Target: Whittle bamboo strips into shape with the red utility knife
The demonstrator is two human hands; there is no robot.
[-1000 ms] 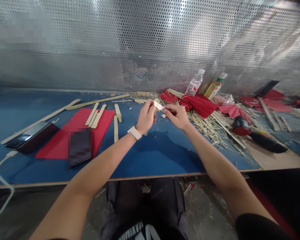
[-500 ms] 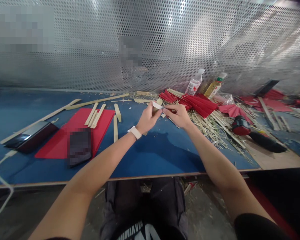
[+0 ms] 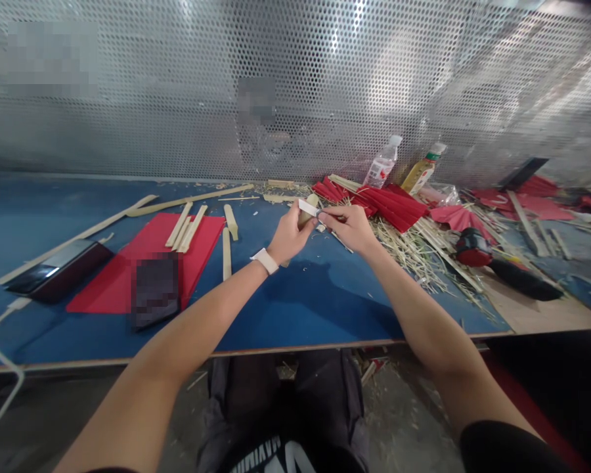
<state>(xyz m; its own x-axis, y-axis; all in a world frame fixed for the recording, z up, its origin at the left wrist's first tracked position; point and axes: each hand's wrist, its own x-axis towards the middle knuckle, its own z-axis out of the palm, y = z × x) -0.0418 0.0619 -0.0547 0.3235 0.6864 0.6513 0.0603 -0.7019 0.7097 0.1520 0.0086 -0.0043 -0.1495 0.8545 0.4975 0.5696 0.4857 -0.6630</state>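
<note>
Near the middle of the blue table, my left hand (image 3: 289, 234) is closed around a pale wooden piece (image 3: 312, 201) with a rounded end. A small white strip (image 3: 307, 208) lies across that piece, between my two hands. My right hand (image 3: 349, 226) is pinched right beside it, its fingertips meeting the strip's right end; what they hold is too small to make out. Loose bamboo shavings lie just right of the hands.
At left are a red sheet (image 3: 113, 282) with wooden sticks (image 3: 192, 230), a phone (image 3: 156, 289) and a dark device (image 3: 54, 270). Red folded paper (image 3: 394, 207), two bottles (image 3: 383, 164), bamboo strips (image 3: 414, 253) and a black-and-red tool (image 3: 517, 276) lie right.
</note>
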